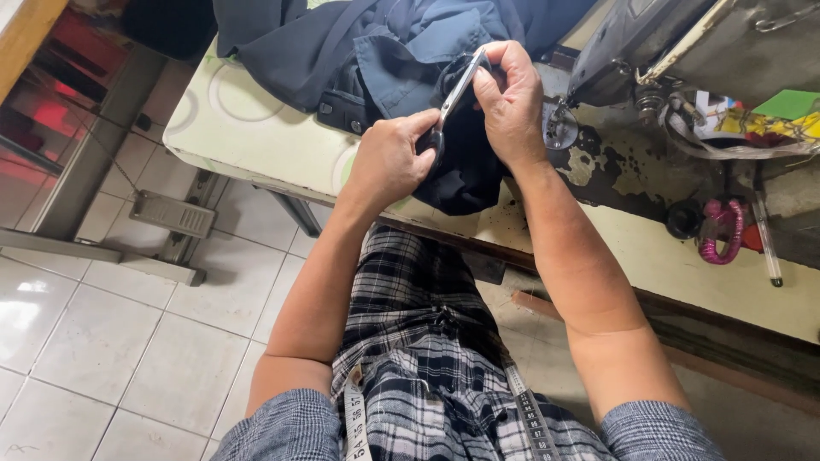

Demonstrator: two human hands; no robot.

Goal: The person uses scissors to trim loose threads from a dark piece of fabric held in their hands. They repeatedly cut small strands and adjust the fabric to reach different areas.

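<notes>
Nearest the camera, a tape measure (528, 418) drapes over a plaid lap at 6 o'clock; left hand (389, 162) is closed around the handles of metal scissors (453, 96), blades angled toward 1 o'clock; right hand (511, 102) pinches a fold of dark fabric (465, 166) at the blade tips, fingers narrow; dark fabric hangs over the table edge (256, 137) at centre; a grey sewing machine (632, 43) stands at 2 o'clock; pink cord (722, 232) lies at 3 o'clock.
</notes>
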